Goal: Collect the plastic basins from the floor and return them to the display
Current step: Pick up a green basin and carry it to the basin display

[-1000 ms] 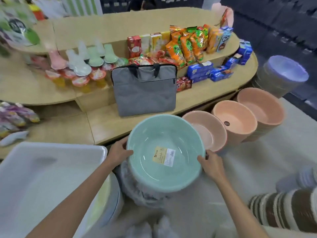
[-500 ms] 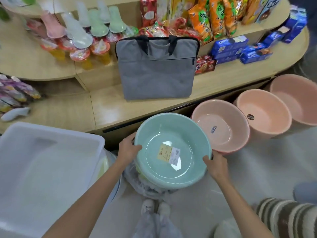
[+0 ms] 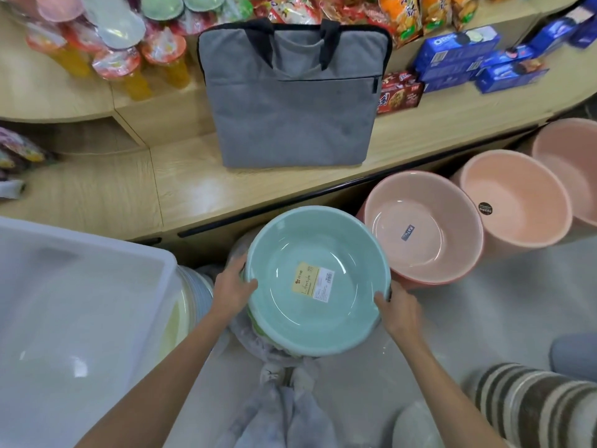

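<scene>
A mint-green plastic basin with a yellow and white label inside sits on top of a stack of basins wrapped in clear plastic, on the floor in front of the wooden display. My left hand grips its left rim. My right hand grips its right rim. To its right stand a pink basin with a small blue sticker, a peach basin with a round black sticker, and another pink basin at the frame's edge.
A large white plastic tub fills the left, with pale basins under it. A grey laptop bag stands on the low wooden shelf, among snacks, blue biscuit boxes and jelly cups. A striped rolled mat lies at the lower right.
The green basin has sunk lower onto the stack beside the pink basin, with both hands still on its rim. The view has tilted down and moved closer to the shelf.
</scene>
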